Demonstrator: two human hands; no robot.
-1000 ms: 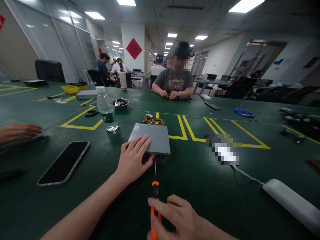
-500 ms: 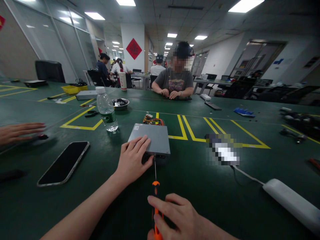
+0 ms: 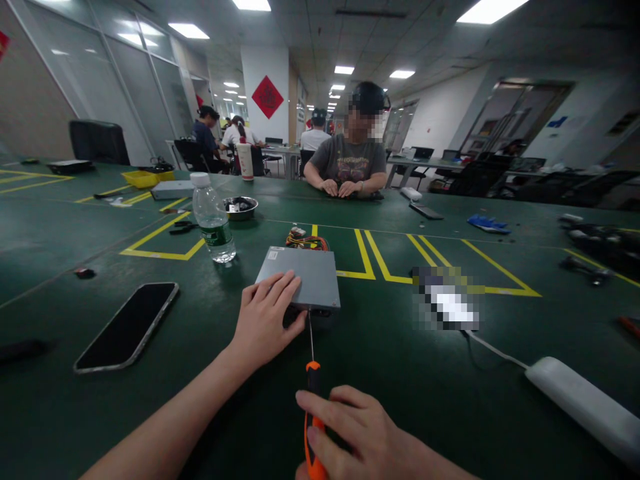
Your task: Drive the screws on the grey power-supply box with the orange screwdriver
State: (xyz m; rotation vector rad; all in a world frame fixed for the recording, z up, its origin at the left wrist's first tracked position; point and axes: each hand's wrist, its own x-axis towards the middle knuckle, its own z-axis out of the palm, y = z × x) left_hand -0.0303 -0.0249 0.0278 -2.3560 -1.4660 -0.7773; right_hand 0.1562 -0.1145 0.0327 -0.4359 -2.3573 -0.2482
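A grey metal computer power supply (image 3: 313,272) lies on the green table, with a bundle of coloured wires (image 3: 306,240) at its far side. My left hand (image 3: 267,313) holds it, fingers across the top and thumb at the near edge. In my right hand (image 3: 350,427) is an orange and black screwdriver (image 3: 313,383), gripped by its handle. The shaft points away from me, and its tip meets the near face of the power supply beside my left thumb. What the tip touches is too small to make out.
A water bottle (image 3: 214,223) stands left of the power supply, near a metal bowl (image 3: 240,208). A phone (image 3: 130,327) lies at left; a white power strip (image 3: 580,400) with a cable is at right. Across the table sits a person (image 3: 350,160).
The screwdriver handle has turned in my right hand, its tip staying at the power supply. Another person's hand at the left edge has gone from view, uncovering a small dark object.
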